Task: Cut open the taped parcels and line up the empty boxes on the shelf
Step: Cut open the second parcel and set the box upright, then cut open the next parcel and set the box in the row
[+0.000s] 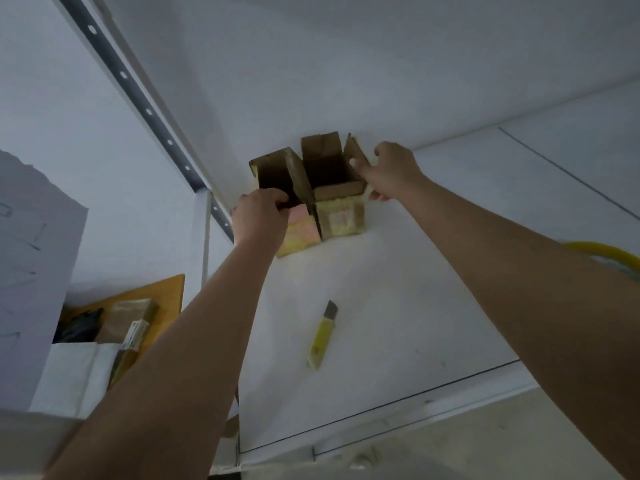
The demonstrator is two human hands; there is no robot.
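Plainly, the risks sit where the hands are, so I take the frame from its left edge across. At lower left a tan board (162,292) carries several taped brown parcels (130,315), flat-sided and glossy with tape, apparently not yet cut; they lie well apart from the work and seem stable.

Just left of centre, the left hand (258,216) curls its fingers over the near rim of the left box (294,233), gripping the cardboard wall. That box is open-topped, dull brown inside, with pale yellowish tape and a pink patch on its front face. It stands a little askew to its neighbour, and a push from this hand could twist it further out of line or crush the thin rim.

Touching it on the right is the right box (341,216), likewise open, its flaps standing up. The right hand (391,171) pinches the right-hand flap between thumb and fingers. Cardboard flaps are soft at the crease; a hard tug could tear one or tip the light, empty box against the white wall (277,64).

Both boxes stand on the smooth white shelf (450,237), near its back, in the middle of the frame. Lower centre lies a yellow utility knife (323,336), its blade seemingly out. A withdrawing forearm could brush it, nick skin, or sweep it off the shelf edge.
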